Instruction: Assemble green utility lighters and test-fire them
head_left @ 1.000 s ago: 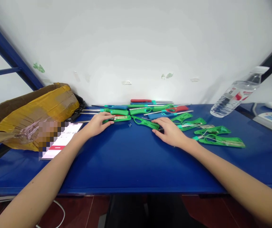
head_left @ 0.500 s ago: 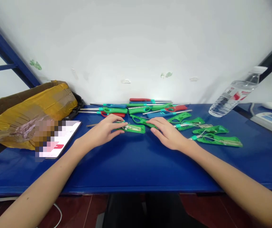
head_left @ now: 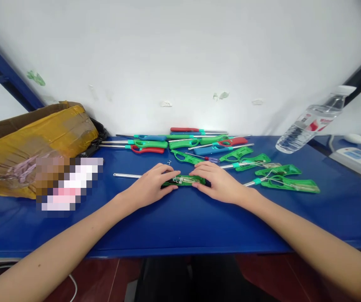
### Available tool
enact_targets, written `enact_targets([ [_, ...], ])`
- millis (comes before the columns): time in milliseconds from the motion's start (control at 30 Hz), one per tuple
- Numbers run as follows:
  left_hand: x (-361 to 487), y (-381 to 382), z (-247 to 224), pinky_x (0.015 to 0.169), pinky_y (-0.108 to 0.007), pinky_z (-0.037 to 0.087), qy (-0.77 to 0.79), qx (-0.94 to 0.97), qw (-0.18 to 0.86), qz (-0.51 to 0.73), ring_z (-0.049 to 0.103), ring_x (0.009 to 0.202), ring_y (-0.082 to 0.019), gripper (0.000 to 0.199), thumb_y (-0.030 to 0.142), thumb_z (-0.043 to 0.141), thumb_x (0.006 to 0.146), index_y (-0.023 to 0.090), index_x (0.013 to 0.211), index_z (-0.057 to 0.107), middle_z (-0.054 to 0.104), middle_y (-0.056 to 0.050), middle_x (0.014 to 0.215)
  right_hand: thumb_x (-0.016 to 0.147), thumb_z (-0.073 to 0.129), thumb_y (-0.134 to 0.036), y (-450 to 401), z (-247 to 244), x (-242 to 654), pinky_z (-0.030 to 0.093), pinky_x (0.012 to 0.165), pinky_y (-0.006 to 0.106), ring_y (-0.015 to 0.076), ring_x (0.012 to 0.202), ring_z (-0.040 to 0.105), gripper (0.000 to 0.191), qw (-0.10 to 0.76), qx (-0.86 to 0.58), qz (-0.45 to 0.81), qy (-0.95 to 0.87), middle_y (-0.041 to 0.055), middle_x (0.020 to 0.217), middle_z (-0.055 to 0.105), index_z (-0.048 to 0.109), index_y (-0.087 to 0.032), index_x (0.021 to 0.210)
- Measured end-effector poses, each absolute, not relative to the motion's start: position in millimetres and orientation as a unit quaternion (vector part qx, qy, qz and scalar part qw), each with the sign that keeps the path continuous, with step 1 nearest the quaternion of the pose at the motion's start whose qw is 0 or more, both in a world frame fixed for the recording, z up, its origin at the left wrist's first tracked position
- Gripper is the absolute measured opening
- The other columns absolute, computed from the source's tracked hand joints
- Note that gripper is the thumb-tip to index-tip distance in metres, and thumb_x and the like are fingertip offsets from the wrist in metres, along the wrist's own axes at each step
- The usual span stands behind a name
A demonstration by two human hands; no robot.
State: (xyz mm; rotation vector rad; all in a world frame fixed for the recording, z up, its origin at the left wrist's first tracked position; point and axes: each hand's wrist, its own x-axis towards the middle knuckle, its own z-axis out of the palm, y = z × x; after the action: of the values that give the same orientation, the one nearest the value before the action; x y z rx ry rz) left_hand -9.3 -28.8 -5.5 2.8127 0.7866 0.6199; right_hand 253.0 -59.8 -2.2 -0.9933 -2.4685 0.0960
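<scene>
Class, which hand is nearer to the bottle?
The right. The right hand is to the left of the bottle; the left hand is farther left, beyond the right hand.

On the table (head_left: 180,226), an opened lighter (head_left: 188,180) is flanked by the left hand (head_left: 155,183) and the right hand (head_left: 215,181), its tube pointed left. Small screws (head_left: 169,162) are scattered just behind the left hand; behind the right, a screwdriver (head_left: 211,160) is laid beside a shell half (head_left: 187,157). Farther back, along the wall (head_left: 180,63), unopened lighters (head_left: 152,144) are heaped. More opened lighters (head_left: 290,184) are spread to the right, with a water bottle (head_left: 308,123) and power strip (head_left: 358,161) beyond. At left, a pixelated item (head_left: 70,184) is placed before a taped cardboard box (head_left: 42,140).
</scene>
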Motion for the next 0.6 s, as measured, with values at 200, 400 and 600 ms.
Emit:
enact_targets([
  [200,-13,-26,-5,0.094,-0.041,0.052,0.274,0.939,0.078,0.192,0.058,0.11,-0.026,0.044,0.033,0.058,0.094,0.022,0.136,0.055,0.061,-0.011,0.12,0.094,0.059,-0.029,-58,-3,252,0.052,0.097,0.049,0.0291,0.113,0.062,0.021,0.25,-0.375,0.033,-0.892,0.0088,0.104,0.075,0.072,-0.021,0.107],
  [400,-17,-21,-2,0.094,-0.04,0.051,0.26,0.947,0.07,0.176,0.058,0.112,-0.026,0.042,0.034,0.057,0.095,0.021,0.135,0.056,0.061,-0.012,0.123,0.091,0.062,-0.027,-55,-4,253,0.05,0.101,0.052,0.0299,0.118,0.058,0.014,0.274,-0.385,0.021,-0.881,0.0092,0.107,0.073,0.073,-0.022,0.099],
  [600,-22,-14,4,0.089,-0.036,0.052,0.273,0.947,0.053,0.162,0.063,0.105,-0.024,0.041,0.038,0.059,0.094,0.02,0.13,0.061,0.066,-0.01,0.119,0.095,0.055,-0.024,-56,-3,253,0.048,0.104,0.052,0.0297,0.123,0.054,0.014,0.284,-0.385,0.003,-0.878,0.0106,0.111,0.069,0.068,-0.021,0.098],
])
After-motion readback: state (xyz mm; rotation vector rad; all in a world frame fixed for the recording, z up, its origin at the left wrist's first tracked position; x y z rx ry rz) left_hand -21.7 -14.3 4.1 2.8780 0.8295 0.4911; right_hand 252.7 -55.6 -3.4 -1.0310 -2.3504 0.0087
